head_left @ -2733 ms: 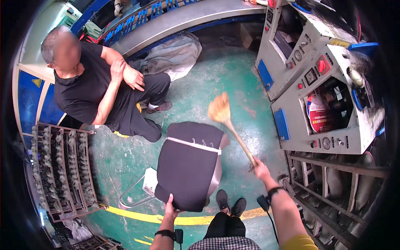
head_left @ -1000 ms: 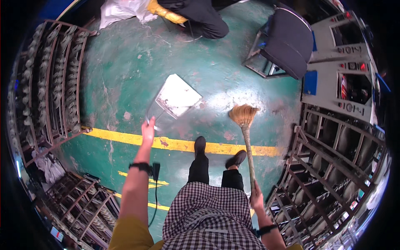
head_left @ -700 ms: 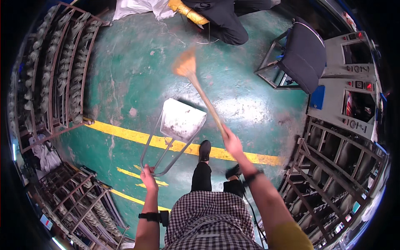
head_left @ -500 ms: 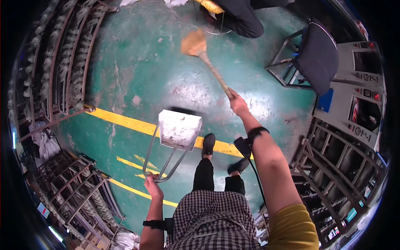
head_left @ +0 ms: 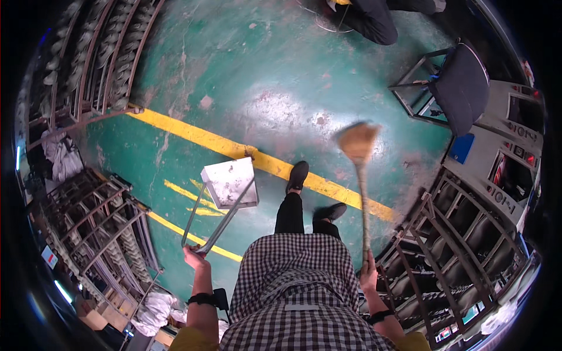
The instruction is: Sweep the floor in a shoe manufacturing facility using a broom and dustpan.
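Two hands full: left hand (head_left: 195,256) closed round handle of dustpan (head_left: 232,182), 9 o'clock; right hand (head_left: 368,275) grips broom (head_left: 359,143), bristles 2 o'clock (blurred). Risk — wrist tilt could spill any grit; wide swing could clip rack (head_left: 448,254), 4 o'clock. Scuffed green floor (head_left: 234,76), yellow line (head_left: 193,138); chair (head_left: 462,88) far 2 o'clock.

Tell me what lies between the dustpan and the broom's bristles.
In the head view, a dark shoe and part of the yellow floor line lie between the dustpan and the broom's bristles, with green floor around them.
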### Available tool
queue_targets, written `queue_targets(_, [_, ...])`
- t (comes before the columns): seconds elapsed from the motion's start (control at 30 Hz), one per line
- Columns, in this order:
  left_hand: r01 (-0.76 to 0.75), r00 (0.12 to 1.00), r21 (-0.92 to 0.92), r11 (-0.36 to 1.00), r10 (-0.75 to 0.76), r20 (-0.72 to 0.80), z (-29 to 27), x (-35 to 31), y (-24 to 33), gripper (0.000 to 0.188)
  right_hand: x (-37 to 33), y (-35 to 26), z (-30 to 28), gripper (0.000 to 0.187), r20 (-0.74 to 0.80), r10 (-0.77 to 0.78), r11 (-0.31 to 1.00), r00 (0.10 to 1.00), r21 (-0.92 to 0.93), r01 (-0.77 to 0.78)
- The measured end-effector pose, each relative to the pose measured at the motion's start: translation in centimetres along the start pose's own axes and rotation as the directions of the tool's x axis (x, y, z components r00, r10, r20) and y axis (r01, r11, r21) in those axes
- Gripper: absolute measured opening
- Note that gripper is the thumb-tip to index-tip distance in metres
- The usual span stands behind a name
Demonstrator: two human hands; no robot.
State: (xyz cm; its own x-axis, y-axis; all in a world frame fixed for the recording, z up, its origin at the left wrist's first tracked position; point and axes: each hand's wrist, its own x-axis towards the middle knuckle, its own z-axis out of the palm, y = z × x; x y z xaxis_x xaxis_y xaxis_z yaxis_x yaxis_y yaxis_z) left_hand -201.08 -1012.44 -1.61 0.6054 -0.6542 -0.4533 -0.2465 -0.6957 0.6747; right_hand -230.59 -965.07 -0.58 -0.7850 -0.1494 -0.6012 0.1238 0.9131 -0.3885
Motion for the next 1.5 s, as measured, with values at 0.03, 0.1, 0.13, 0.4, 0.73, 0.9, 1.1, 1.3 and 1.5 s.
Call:
queue_targets(0.03, [0.012, 0.999, -0.002, 1.0, -0.012, -0.045, -0.6, -1.0, 0.8, 0.028, -0.4, -1.1, -0.2, 0.042, 0.188, 0.061, 0.997, 0.98, -0.048, -0.053])
queue_targets(0.1, [-0.035, 0.992, -0.077, 0.996, 0.026, -0.12, -2.8, -1.1, 0.4, 0.028, 1.1, -1.6, 1.5, 0.047, 0.46, -0.046, 0.996, 0.887, -0.049, 0.077])
queue_targets(0.13, [-0.08, 0.983, -0.151, 0.985, 0.053, -0.174, -3.4, -1.1, 0.1, 0.028, 2.8, -1.7, 3.7, 0.049, 0.546, -0.065, 0.977, 0.835, -0.135, 0.164])
queue_targets(0.4, [-0.155, 0.987, 0.001, 0.988, 0.155, -0.04, -4.5, -4.4, -3.2, 0.029, 15.7, -9.5, 16.9, 0.021, 0.394, -0.457, 0.663, 0.797, -0.447, 0.601])
queue_targets(0.73, [-0.35, 0.922, 0.118, 0.929, 0.319, 0.221, -1.7, -13.3, -4.6, 0.03, 7.6, 16.3, -2.9, 0.038, 0.15, 0.387, 0.91, 0.91, -0.224, -0.35])
queue_targets(0.9, [-0.414, 0.827, 0.097, 0.905, 0.329, 0.457, 2.5, -17.4, -5.4, 0.029, -3.0, 19.9, -3.2, 0.038, 0.091, 0.449, 0.87, 0.889, 0.184, -0.458])
queue_targets(1.1, [-0.56, 0.523, 0.071, 0.825, 0.286, 0.803, 11.0, -27.1, -8.9, 0.032, 7.5, 21.0, -1.9, 0.04, -0.385, 0.173, 0.896, 0.907, 0.444, 0.017])
queue_targets(1.3, [-0.8, 0.168, 0.072, 0.595, 0.107, 0.98, 19.0, -33.8, -15.4, 0.032, 19.0, 26.8, -1.6, 0.043, -0.109, 0.538, 0.643, 0.836, 0.694, -0.324])
queue_targets(1.5, [-0.811, 0.025, 0.037, 0.584, -0.029, 0.999, 23.4, -37.6, -17.5, 0.037, -0.1, 24.9, 8.6, 0.043, -0.066, 0.579, 0.529, 0.813, 0.789, -0.312])
